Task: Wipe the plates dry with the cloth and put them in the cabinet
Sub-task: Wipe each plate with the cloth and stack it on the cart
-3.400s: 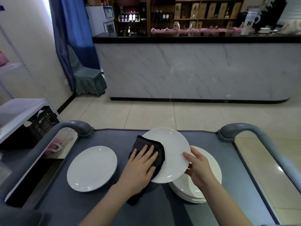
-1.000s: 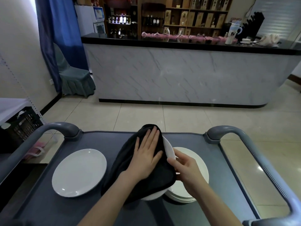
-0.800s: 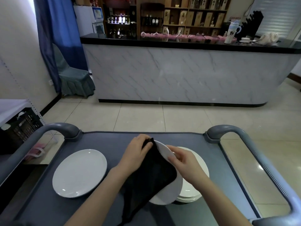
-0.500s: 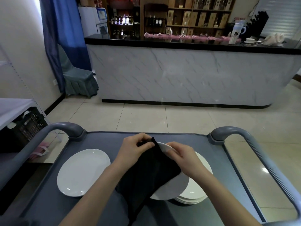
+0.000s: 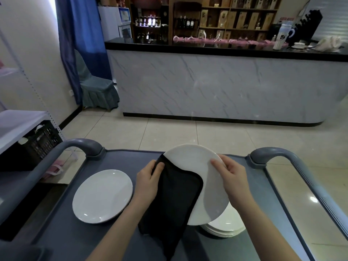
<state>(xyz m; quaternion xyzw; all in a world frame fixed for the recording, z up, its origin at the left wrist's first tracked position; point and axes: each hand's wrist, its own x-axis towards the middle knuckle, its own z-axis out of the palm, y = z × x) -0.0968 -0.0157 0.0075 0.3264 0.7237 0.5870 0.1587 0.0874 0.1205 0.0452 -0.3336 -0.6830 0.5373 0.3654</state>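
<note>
Both hands hold a white plate (image 5: pixel 195 161) tilted above the grey cart (image 5: pixel 116 159). My left hand (image 5: pixel 148 178) pinches the black cloth (image 5: pixel 175 200) against the plate's left rim, and the cloth hangs down over the plate's left half. On the right rim my right hand (image 5: pixel 228 176) grips the plate, fingers spread on its face. Below it, a stack of white plates (image 5: pixel 226 226) rests on the cart, mostly hidden. A single white plate (image 5: pixel 102 195) lies flat on the cart's left side.
The cart has grey curved handles at far left (image 5: pixel 82 146) and far right (image 5: pixel 273 155). A black crate (image 5: pixel 37 146) sits under a white shelf on the left. A marble-fronted counter (image 5: pixel 216 85) stands across the tiled floor, with a covered chair (image 5: pixel 94 87) by the blue curtain.
The plate has been turned and tipped up, so more of its white face shows. My left hand went from pressing the cloth flat to pinching it at the rim.
</note>
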